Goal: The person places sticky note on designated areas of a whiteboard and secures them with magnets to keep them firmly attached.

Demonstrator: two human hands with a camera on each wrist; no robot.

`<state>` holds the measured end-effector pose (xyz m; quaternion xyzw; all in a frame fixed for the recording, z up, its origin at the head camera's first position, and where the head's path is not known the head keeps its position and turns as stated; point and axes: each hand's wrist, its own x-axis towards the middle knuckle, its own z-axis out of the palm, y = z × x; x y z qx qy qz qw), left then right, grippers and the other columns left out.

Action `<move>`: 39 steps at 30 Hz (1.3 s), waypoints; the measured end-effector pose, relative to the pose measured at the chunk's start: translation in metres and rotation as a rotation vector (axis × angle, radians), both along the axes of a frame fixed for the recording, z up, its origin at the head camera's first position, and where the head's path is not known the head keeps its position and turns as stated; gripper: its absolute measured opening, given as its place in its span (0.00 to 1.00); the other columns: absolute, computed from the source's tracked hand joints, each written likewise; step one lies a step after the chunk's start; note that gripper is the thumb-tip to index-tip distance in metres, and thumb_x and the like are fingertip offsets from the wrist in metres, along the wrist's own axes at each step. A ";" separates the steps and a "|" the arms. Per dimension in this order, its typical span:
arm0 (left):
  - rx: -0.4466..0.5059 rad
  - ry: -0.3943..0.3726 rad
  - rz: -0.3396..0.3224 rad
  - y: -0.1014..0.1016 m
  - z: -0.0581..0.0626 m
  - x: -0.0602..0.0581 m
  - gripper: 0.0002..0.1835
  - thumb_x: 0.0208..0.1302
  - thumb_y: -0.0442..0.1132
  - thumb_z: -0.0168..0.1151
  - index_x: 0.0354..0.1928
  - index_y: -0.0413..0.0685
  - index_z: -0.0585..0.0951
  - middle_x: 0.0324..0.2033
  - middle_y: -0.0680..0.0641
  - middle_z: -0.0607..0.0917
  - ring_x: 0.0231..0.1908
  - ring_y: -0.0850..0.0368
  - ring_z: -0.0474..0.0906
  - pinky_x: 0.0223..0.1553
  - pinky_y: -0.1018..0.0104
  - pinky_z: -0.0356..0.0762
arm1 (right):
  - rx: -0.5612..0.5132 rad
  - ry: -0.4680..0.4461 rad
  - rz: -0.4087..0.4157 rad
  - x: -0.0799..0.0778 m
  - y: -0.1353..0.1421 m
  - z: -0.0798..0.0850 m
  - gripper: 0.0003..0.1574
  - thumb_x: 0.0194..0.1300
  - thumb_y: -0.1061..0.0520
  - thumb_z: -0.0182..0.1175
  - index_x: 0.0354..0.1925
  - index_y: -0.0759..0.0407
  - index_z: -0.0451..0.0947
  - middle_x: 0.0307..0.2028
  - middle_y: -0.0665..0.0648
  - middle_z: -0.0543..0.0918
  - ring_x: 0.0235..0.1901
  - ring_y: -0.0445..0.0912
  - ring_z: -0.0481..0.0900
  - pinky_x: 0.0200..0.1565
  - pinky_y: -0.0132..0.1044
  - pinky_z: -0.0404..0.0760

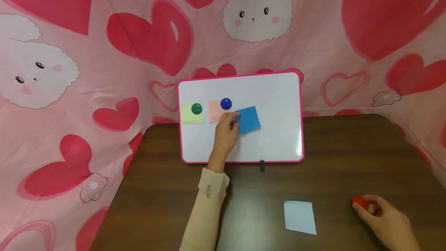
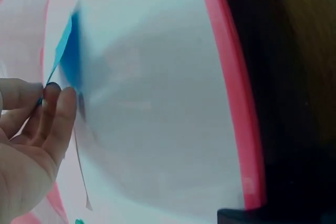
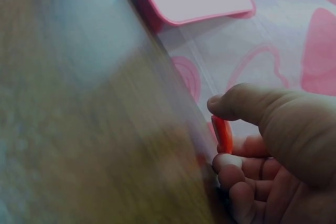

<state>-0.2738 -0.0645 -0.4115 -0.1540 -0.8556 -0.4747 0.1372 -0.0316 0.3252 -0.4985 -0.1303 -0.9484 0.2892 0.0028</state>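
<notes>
My left hand [image 1: 226,131] pinches a blue sticky note [image 1: 248,120] by its left edge, in front of the whiteboard [image 1: 275,92]. In the left wrist view the blue note [image 2: 71,51] stands edge-on between thumb and fingers. To its left on the board, a blue round magnet [image 1: 226,104] sits on a peach note [image 1: 215,112], and a green magnet [image 1: 196,108] on a yellow-green note [image 1: 192,117]. Over the table's right side, my right hand [image 1: 386,218] holds a red round magnet [image 1: 360,203]. The right wrist view shows that magnet [image 3: 222,134] between thumb and fingers.
A pale blue note [image 1: 300,217] lies on the dark wooden table [image 1: 156,200] between the two arms. A small black clip [image 1: 262,165] sits at the board's lower edge. Pink cloth [image 1: 320,84] with hearts and rabbits hangs behind.
</notes>
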 end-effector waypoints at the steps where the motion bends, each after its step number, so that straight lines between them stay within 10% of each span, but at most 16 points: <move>1: -0.016 0.006 0.003 0.001 0.000 -0.001 0.17 0.71 0.30 0.57 0.60 0.42 0.81 0.56 0.45 0.79 0.47 0.52 0.79 0.52 0.60 0.78 | 0.001 0.010 -0.002 0.001 0.000 0.000 0.34 0.70 0.39 0.62 0.52 0.70 0.75 0.32 0.50 0.76 0.24 0.39 0.67 0.28 0.36 0.67; 23: -0.274 0.296 0.148 0.027 -0.001 -0.026 0.15 0.71 0.27 0.54 0.57 0.38 0.79 0.58 0.38 0.71 0.55 0.46 0.79 0.54 0.62 0.78 | -0.010 0.046 -0.015 0.003 -0.002 -0.001 0.32 0.69 0.40 0.64 0.50 0.69 0.78 0.30 0.51 0.75 0.24 0.37 0.67 0.27 0.34 0.67; 39: -0.318 0.301 0.175 0.027 0.004 -0.033 0.16 0.72 0.28 0.56 0.59 0.35 0.81 0.57 0.39 0.74 0.57 0.46 0.78 0.57 0.62 0.76 | 0.021 0.084 -0.019 0.002 -0.006 0.001 0.30 0.68 0.42 0.65 0.49 0.68 0.79 0.29 0.49 0.75 0.24 0.38 0.67 0.28 0.36 0.66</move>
